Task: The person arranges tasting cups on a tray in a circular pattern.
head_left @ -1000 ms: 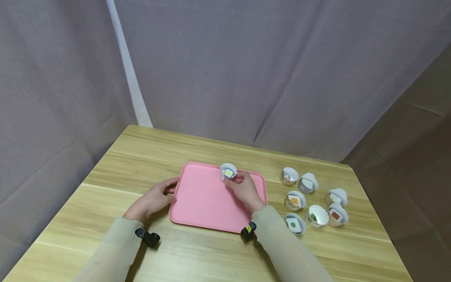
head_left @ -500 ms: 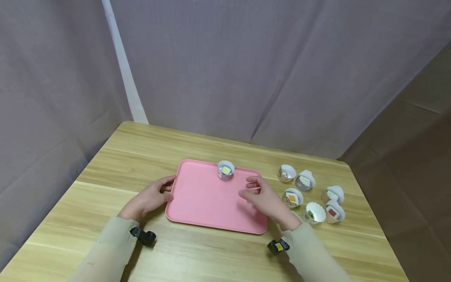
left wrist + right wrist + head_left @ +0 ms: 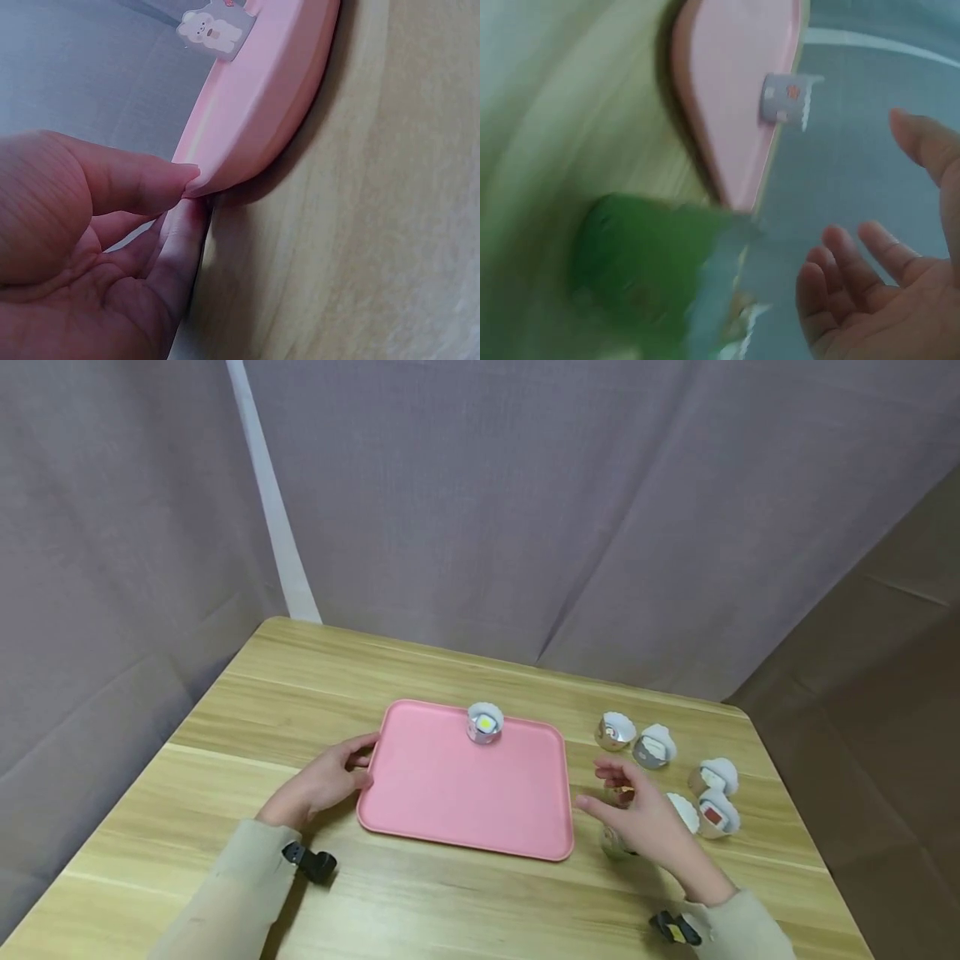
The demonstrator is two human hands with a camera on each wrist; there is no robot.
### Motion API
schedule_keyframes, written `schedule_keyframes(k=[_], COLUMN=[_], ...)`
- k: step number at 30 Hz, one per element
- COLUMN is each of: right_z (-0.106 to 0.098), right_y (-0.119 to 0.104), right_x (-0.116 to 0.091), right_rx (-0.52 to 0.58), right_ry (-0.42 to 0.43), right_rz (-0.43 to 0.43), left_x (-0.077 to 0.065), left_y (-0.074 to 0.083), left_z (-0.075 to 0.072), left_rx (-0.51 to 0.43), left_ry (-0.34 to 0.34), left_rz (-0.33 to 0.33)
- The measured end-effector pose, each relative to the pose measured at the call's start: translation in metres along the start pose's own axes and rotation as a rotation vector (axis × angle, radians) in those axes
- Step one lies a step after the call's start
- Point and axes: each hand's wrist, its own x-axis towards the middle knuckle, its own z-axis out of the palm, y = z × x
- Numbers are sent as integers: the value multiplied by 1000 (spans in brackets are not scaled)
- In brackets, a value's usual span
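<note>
A pink tray [image 3: 457,785] lies on the table, and my left hand [image 3: 318,789] pinches its left edge. In the left wrist view the thumb is on the tray's rim and fingers are beneath it. One paper baking cup [image 3: 484,727] holding a white block with a yellow mark stands at the tray's back edge. My right hand [image 3: 647,817], fingers spread and holding nothing, hovers right of the tray over the nearer cups. It partly hides a green cup [image 3: 641,277] and covers most of the cup with the orange-marked block.
Right of the tray stand several more paper cups, among them a gold one [image 3: 615,732], a grey one [image 3: 655,747], a white one [image 3: 684,812] and one with a red-marked block [image 3: 718,815]. Grey curtains [image 3: 480,510] hang behind the wooden table [image 3: 420,902].
My right hand has let go of the cup at the tray's back edge and moved right and nearer, off the tray to above the other cups. The left hand stays on the tray edge.
</note>
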Motion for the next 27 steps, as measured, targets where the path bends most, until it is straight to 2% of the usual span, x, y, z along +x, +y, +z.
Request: schedule_keyframes(k=[5,14,23,27], right_z=[-15,-24,-17,-10], right_y=[20,41,54,58], right_x=[-21,-42,-53,-56], right_rx=[15,21,34,-9], right_ry=[53,104,100,100], right_rz=[6,15,60,61], left_x=[0,2,3,1], left_y=[1,2,1,-1], left_z=[2,3,4,2], left_rx=[-4,3,4,-6], left_ry=[-11,0,2,0], left_rz=[27,18,5,1])
